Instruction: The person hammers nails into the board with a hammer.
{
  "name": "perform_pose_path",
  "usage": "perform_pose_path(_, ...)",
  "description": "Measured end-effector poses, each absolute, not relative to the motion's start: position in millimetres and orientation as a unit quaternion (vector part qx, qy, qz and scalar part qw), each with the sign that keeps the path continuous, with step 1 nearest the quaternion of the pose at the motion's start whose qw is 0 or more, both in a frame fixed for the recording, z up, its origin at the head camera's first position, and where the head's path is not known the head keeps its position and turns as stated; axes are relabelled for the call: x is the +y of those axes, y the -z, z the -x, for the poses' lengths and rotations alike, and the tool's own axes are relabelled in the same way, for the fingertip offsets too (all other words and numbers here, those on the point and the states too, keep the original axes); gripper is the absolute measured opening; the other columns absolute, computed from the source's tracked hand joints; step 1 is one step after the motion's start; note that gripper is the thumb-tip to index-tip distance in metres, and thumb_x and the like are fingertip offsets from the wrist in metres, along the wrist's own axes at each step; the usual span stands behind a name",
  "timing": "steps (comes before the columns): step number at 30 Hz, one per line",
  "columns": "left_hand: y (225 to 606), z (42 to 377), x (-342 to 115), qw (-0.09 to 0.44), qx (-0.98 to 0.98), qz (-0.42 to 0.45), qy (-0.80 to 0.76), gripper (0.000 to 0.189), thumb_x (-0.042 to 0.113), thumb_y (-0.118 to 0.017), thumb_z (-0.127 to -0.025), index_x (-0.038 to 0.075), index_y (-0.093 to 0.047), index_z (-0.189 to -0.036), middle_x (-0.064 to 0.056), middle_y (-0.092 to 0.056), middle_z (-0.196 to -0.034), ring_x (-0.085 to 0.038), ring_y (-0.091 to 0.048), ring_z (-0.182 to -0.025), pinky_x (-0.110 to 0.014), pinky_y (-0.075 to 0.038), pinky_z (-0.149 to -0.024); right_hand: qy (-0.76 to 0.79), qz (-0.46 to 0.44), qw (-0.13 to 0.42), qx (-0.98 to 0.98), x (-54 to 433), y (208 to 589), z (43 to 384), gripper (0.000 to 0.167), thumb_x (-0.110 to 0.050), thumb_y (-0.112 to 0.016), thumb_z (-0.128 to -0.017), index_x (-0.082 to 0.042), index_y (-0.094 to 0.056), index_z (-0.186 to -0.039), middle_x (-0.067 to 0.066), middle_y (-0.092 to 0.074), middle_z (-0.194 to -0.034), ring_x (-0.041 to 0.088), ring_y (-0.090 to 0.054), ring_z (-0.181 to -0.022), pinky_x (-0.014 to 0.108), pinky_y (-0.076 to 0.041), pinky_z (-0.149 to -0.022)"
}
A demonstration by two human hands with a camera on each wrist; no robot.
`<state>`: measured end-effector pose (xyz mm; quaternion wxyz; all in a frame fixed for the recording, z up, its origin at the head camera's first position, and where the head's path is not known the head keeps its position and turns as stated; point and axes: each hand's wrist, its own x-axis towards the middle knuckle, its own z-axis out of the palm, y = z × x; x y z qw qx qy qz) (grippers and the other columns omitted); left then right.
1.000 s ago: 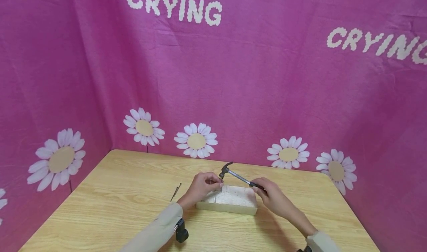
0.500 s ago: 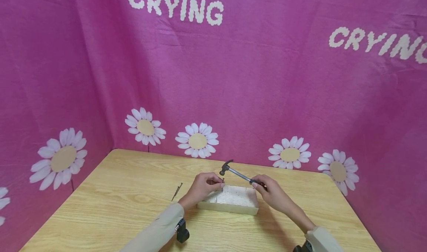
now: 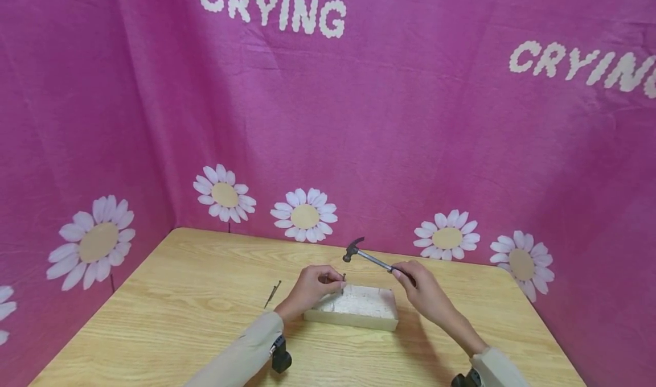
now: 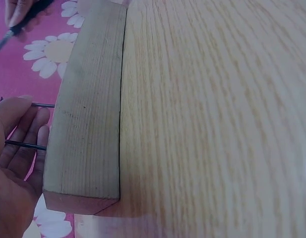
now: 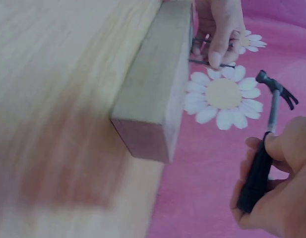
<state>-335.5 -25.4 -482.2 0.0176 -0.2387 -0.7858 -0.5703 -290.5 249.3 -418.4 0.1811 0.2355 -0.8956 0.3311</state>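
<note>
A pale wooden block (image 3: pixel 365 303) lies on the table. My left hand (image 3: pixel 314 283) is at its left end, pinching an upright nail (image 4: pixel 42 105) between thumb and finger, with the nail's point at the block's top face. A second nail (image 4: pixel 27 145) stands in the block close by, within the curve of the same hand. My right hand (image 3: pixel 424 296) grips the black handle of a small claw hammer (image 5: pixel 272 111). Its head is up in the air above the pinched nail, apart from it, claw pointing away from the block.
Loose nails (image 3: pixel 273 294) lie on the wood-grain table (image 3: pixel 205 318) to the left of my left hand. A pink cloth (image 3: pixel 369 119) with daisies and lettering hangs behind the table and along its sides.
My right hand has lifted the hammer up and slightly to the right, from near the nail head to well above it. The left hand keeps its pinch on the nail; the block stays put.
</note>
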Motion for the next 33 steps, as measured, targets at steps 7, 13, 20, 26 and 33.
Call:
perform_pose_path(7,480.6,334.3,-25.1,0.015,-0.779,0.243,0.578,0.008,0.012,-0.077,-0.096,0.007,-0.081,-0.101,-0.004,-0.079,-0.101,-0.006,-0.065,-0.085,-0.019,-0.052,-0.078,-0.293,-0.266,0.319,-0.861,251.8,408.7,290.9,0.010,0.005,-0.066,-0.098,-0.001,-0.073,-0.102,-0.003,-0.055,-0.084,0.008,-0.043,-0.077,0.025,-0.039,-0.065)
perform_pose_path(13,482.0,334.8,-25.2,0.012,-0.779,0.239,0.579,0.007,0.013,-0.078,-0.096,0.007,-0.081,-0.099,-0.004,-0.080,-0.099,-0.007,-0.066,-0.083,-0.019,-0.052,-0.076,-0.180,-0.322,0.366,-0.855,253.5,425.4,290.9,0.016,0.007,-0.079,-0.085,-0.002,-0.075,-0.098,-0.002,-0.058,-0.083,0.012,-0.050,-0.077,0.029,-0.040,-0.065)
perform_pose_path(20,484.8,336.3,-26.5,0.017,-0.777,0.244,0.581,0.010,0.013,-0.078,-0.096,0.005,-0.081,-0.100,-0.005,-0.080,-0.100,-0.008,-0.067,-0.085,-0.018,-0.053,-0.076,-0.290,-0.283,0.398,-0.823,254.2,416.6,292.8,0.019,0.014,-0.072,-0.089,0.004,-0.075,-0.105,0.002,-0.058,-0.085,0.009,-0.044,-0.075,0.022,-0.036,-0.066)
perform_pose_path(26,483.7,337.7,-26.5,0.014,-0.775,0.244,0.582,0.007,0.013,-0.078,-0.095,0.008,-0.081,-0.099,-0.004,-0.080,-0.099,-0.006,-0.066,-0.083,-0.019,-0.053,-0.076,-0.172,-0.325,0.381,-0.848,254.9,417.4,291.8,0.018,0.007,-0.078,-0.085,-0.003,-0.075,-0.100,0.000,-0.057,-0.084,0.013,-0.050,-0.076,0.031,-0.037,-0.069)
perform_pose_path(33,481.5,337.1,-26.3,0.012,-0.775,0.245,0.583,0.006,0.010,-0.078,-0.095,0.006,-0.081,-0.099,-0.007,-0.080,-0.100,-0.005,-0.066,-0.083,-0.019,-0.053,-0.075,-0.263,-0.301,0.406,-0.822,252.0,418.0,296.0,0.023,0.014,-0.072,-0.087,0.004,-0.074,-0.108,0.004,-0.058,-0.087,0.013,-0.047,-0.080,0.024,-0.037,-0.073)
